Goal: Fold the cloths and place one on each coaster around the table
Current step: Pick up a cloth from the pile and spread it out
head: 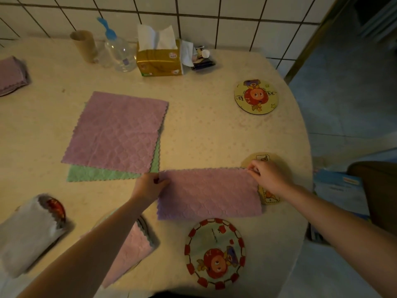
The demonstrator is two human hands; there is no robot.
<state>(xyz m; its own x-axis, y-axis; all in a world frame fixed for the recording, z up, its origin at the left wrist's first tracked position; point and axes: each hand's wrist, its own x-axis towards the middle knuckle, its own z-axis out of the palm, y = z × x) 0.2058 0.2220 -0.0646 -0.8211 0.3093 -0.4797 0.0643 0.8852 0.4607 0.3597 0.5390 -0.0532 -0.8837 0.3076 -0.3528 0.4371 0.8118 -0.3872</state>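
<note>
A lilac quilted microfibre cloth folded into a long rectangle lies flat on the cream speckled round worktop, near its front right part. The left hand pinches the cloth's far left corner, thumb on top, and the right hand pinches its far right corner with curled fingers; both grips are closed on that cloth. The cloth's right end overlaps a round yellow cartoon coaster, which the right hand also partly covers.

Just in front of the cloth sits a round coaster with a red-and-white checked border and an orange cartoon figure, uncovered. Farther back on the right lies another round yellow coaster with an orange cartoon figure, also bare.

Left of centre a lilac cloth spread out flat rests on a mint green cloth, whose near and right edges show beneath it. Under the left forearm a folded pink cloth lies on a coaster of which only an edge shows. At the near left a folded grey-white cloth covers most of a red-patterned coaster. At the far left edge another folded lilac cloth sits on something dark.

Along the tiled wall stand a cardboard tube, a clear plastic bottle with a blue cap and a gold tissue box.
</note>
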